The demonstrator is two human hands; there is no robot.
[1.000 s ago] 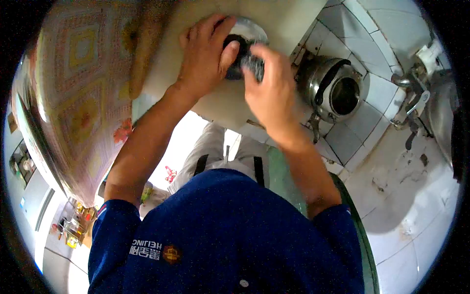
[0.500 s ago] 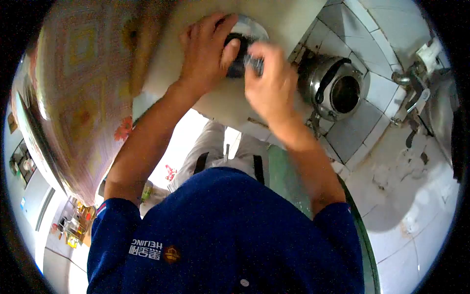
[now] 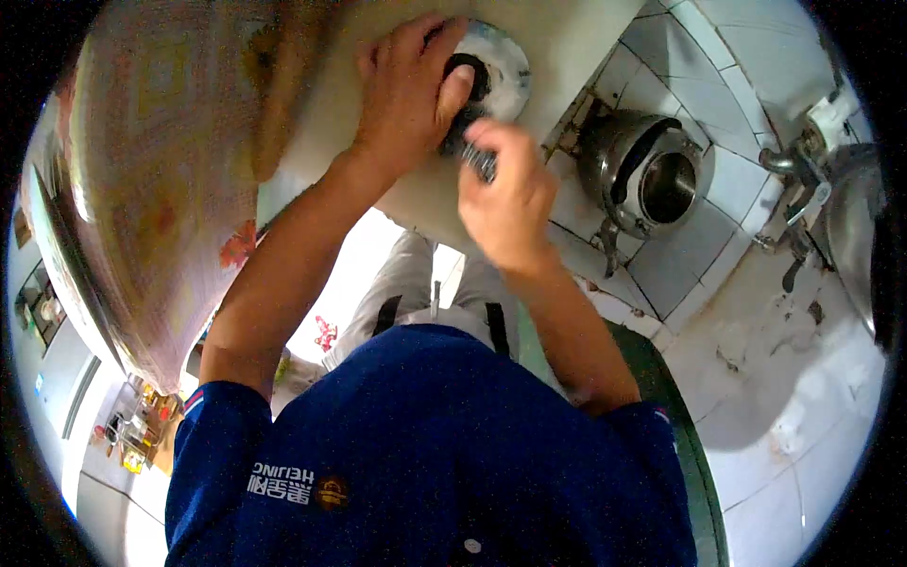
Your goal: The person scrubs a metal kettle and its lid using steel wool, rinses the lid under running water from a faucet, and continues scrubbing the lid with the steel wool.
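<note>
At the top middle, a black object [image 3: 463, 123], partly curved like a ring, lies over a round whitish plate-like thing [image 3: 505, 66]. My left hand [image 3: 411, 90] closes on the black object, its thumb pressed across it and its other fingers mostly behind. My right hand [image 3: 510, 189], blurred by motion, pinches a small dark and silvery ribbed piece [image 3: 480, 163] against the lower end of the black object. The kind of either object is too blurred to tell.
The pale table top [image 3: 321, 123] lies under my hands, with a patterned cloth [image 3: 161, 189] at left. A steel kettle [image 3: 642, 175] with a black handle stands on tiles at right. Beyond are a metal tap [image 3: 798, 170] and a steel basin [image 3: 860, 217].
My right hand has moved slightly down and left with the ribbed piece. More of the round whitish thing shows beside my left hand, which has barely shifted.
</note>
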